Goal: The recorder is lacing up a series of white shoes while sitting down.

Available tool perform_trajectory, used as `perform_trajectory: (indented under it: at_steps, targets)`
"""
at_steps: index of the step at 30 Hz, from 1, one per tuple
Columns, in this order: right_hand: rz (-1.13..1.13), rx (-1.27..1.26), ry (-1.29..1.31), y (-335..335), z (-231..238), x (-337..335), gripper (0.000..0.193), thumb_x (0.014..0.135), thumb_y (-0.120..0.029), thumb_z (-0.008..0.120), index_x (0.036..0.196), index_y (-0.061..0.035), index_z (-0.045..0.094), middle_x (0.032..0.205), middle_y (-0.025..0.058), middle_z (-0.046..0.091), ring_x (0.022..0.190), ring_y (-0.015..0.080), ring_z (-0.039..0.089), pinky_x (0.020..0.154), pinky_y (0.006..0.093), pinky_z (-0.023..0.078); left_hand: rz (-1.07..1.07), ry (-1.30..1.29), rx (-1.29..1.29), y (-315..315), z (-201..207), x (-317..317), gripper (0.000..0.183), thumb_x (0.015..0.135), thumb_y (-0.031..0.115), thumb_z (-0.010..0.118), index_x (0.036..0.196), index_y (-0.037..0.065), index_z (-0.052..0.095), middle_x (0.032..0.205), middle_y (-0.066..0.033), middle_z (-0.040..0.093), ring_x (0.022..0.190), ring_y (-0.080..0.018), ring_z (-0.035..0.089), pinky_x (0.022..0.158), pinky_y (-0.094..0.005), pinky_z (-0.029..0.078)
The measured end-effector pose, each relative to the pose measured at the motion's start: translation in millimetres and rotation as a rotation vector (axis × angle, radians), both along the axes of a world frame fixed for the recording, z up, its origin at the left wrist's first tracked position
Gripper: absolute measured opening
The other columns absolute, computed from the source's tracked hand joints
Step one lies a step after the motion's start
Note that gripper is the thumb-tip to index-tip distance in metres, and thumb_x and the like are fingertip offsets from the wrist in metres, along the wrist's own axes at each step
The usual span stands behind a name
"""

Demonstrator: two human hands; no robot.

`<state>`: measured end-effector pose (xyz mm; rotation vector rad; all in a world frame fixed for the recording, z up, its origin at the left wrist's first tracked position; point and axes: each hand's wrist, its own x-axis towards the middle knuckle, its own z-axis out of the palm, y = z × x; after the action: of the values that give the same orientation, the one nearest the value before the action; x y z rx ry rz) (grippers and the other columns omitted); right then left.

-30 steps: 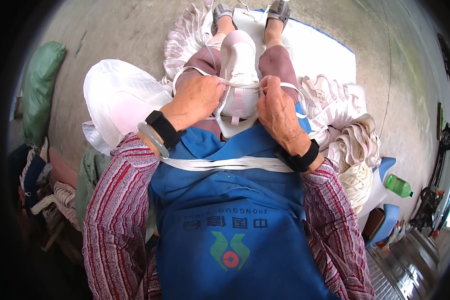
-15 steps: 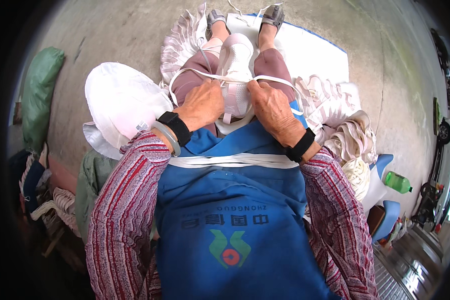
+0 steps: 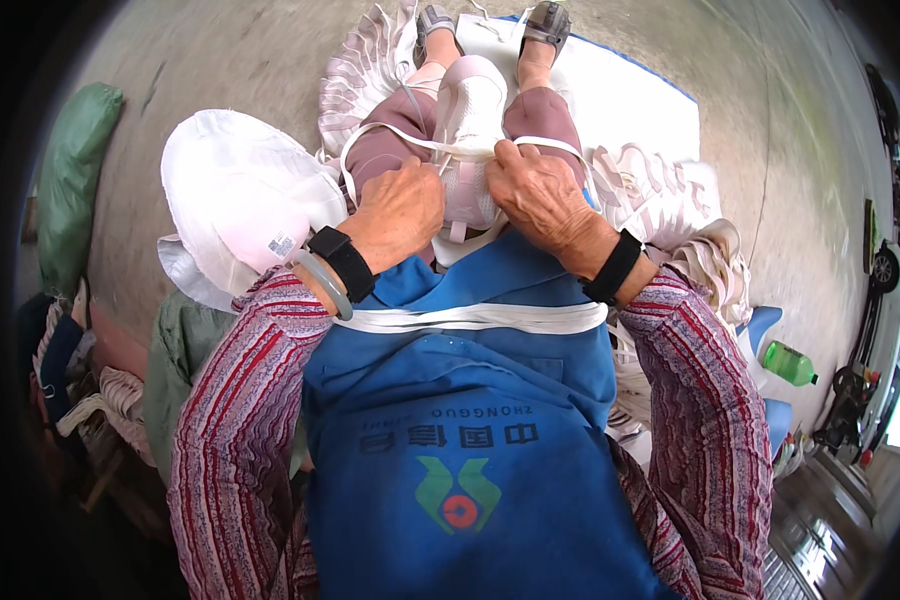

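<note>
A white and pale pink shoe upper (image 3: pixel 473 95) lies between my knees with its toe pointing away from me. A flat white shoelace (image 3: pixel 390 130) loops over both thighs and crosses the upper. My left hand (image 3: pixel 400 212) is closed at the upper's left edge, its fingertips pressed together; what they grip is hidden. On the other side, my right hand (image 3: pixel 545 195) pinches the lace near the upper's middle. Below both hands is my blue apron (image 3: pixel 460 400), tied with white bands (image 3: pixel 470 319) across my lap.
Fanned shoe uppers (image 3: pixel 355 85) lie beyond my left leg, and more stacked uppers (image 3: pixel 660 195) sit at my right. A white cloth-like piece (image 3: pixel 235 190) is by my left forearm. Further out are a green sack (image 3: pixel 78 185), a white board (image 3: pixel 630 100) and a green bottle (image 3: pixel 789 363).
My right hand has shifted slightly left over the upper. My left hand stays close to the upper's left edge, and the lace stretch between the hands has changed shape.
</note>
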<state>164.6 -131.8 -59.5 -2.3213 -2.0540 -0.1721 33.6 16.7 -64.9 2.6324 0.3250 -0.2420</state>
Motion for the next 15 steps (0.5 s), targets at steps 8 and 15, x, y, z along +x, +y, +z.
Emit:
perform_trajectory:
  at_steps: [8, 15]
  targets:
    - [-0.124, -0.067, 0.045, 6, 11, -9, 0.009, 0.073, -0.008, 0.06, 0.074, 0.0003, 0.062, 0.08, 0.0126, 0.053, 0.073, 0.0232, 0.063, 0.055, 0.0329, 0.053, 0.019, 0.013, -0.041, 3, 2, 1, 0.025, 0.09, 0.019, 0.049, 0.083, -0.004, 0.056, 0.084, -0.025, 0.058, 0.075, -0.0432, 0.059, 0.065, -0.0516, 0.046]
    - [-0.029, 0.016, 0.191, 1, 5, 7, 0.006, 0.073, -0.005, 0.058, 0.077, -0.0003, 0.058, 0.083, 0.0147, 0.051, 0.073, 0.0265, 0.062, 0.061, 0.0344, 0.052, 0.039, 0.067, -0.055, 0, 4, 3, 0.025, 0.09, 0.019, 0.049, 0.088, -0.005, 0.057, 0.088, -0.0253, 0.058, 0.078, -0.0429, 0.06, 0.068, -0.0518, 0.047]
